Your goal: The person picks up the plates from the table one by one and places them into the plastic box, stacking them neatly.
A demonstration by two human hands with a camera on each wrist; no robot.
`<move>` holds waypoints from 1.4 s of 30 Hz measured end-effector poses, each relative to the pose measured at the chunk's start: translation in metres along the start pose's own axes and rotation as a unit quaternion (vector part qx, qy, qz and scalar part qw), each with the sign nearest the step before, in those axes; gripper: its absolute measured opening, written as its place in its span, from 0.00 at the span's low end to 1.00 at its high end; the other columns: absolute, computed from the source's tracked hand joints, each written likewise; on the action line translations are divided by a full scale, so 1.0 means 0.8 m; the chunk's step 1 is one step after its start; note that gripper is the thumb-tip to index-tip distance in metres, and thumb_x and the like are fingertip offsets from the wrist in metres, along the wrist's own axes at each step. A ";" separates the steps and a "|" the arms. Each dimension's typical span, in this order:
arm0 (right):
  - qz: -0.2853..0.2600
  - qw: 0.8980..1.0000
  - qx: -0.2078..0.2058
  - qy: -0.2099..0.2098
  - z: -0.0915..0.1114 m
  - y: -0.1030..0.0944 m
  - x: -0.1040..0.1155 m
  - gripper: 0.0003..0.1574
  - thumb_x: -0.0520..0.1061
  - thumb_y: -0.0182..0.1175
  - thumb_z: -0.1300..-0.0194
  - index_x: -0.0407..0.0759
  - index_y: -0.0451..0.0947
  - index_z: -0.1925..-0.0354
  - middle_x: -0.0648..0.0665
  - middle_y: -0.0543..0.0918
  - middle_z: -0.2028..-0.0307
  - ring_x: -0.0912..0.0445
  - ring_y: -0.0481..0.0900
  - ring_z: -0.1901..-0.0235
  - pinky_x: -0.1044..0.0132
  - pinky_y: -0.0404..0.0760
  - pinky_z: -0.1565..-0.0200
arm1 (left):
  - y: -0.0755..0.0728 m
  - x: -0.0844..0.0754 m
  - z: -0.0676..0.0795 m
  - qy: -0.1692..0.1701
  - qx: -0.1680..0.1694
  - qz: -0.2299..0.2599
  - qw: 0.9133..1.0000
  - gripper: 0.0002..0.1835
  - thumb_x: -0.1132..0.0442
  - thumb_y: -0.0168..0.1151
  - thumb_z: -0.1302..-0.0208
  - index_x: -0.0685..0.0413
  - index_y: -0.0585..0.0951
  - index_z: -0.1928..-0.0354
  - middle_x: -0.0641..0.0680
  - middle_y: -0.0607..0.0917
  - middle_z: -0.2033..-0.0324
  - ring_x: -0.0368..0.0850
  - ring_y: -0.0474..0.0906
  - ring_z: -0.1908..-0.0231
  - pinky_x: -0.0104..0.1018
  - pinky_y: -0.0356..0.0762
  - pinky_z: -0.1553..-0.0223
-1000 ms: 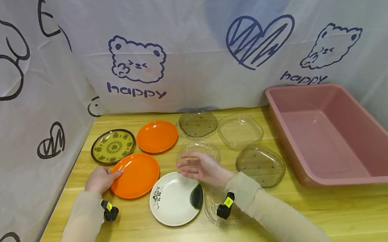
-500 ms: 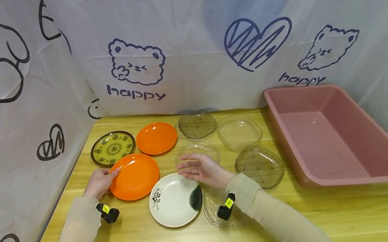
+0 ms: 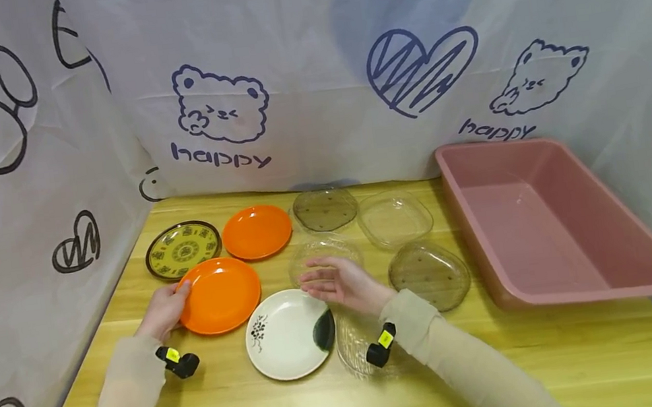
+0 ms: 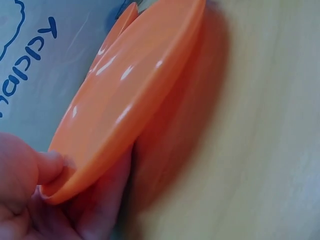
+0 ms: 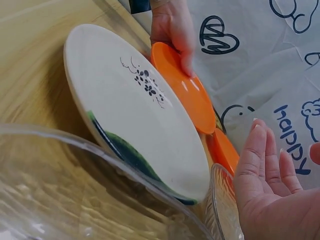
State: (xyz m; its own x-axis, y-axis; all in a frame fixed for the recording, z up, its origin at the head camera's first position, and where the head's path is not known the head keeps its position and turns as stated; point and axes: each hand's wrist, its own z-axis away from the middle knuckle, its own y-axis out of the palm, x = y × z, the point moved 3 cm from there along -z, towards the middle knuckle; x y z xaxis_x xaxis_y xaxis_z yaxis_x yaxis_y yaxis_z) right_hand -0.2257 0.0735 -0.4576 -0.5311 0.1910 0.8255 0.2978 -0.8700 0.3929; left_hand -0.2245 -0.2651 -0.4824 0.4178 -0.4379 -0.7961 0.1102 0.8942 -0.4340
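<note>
My left hand (image 3: 162,310) grips the left rim of the nearer orange plate (image 3: 219,297). In the left wrist view the thumb (image 4: 50,167) lies on top of the rim and the fingers are underneath, with the plate's shadow on the wood beside it. My right hand (image 3: 345,286) is held with fingers extended and nothing in it, between a clear plate (image 3: 322,248) and the white plate (image 3: 284,337) with a dark green patch and flower print. Below the right wrist is a clear ribbed plate (image 3: 356,346), partly hidden by the arm.
Behind stand a yellow patterned plate (image 3: 184,250) with a dark rim and another orange plate (image 3: 257,232). Two smoky see-through plates, one at the back (image 3: 325,210) and one nearer (image 3: 429,275), flank a clear squarish plate (image 3: 395,219). A pink basin (image 3: 541,238) fills the right side.
The left thumb has drawn back toward the rim of the orange plate. The whole head view has shifted slightly; the right hand keeps its pose.
</note>
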 end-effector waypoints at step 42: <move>-0.035 0.998 -0.055 -0.012 0.022 -0.064 0.005 0.34 0.48 0.45 0.22 0.34 0.55 0.25 0.38 0.79 0.42 0.54 0.83 0.50 0.67 0.84 0.45 | 0.058 -0.086 0.005 0.091 -0.034 0.084 0.992 0.32 0.46 0.30 0.18 0.65 0.68 0.32 0.49 0.77 0.62 0.34 0.76 0.68 0.27 0.79 0.65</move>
State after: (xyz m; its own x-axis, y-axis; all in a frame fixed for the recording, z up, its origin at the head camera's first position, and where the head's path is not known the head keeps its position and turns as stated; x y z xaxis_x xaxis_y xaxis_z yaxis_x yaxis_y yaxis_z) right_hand -0.2291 0.1271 -0.4672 -0.5289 0.2630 0.8069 0.1705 -0.8985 0.4046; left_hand -0.2444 -0.1930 -0.4462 0.2546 -0.2986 -0.9198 -0.0101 0.9503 -0.3112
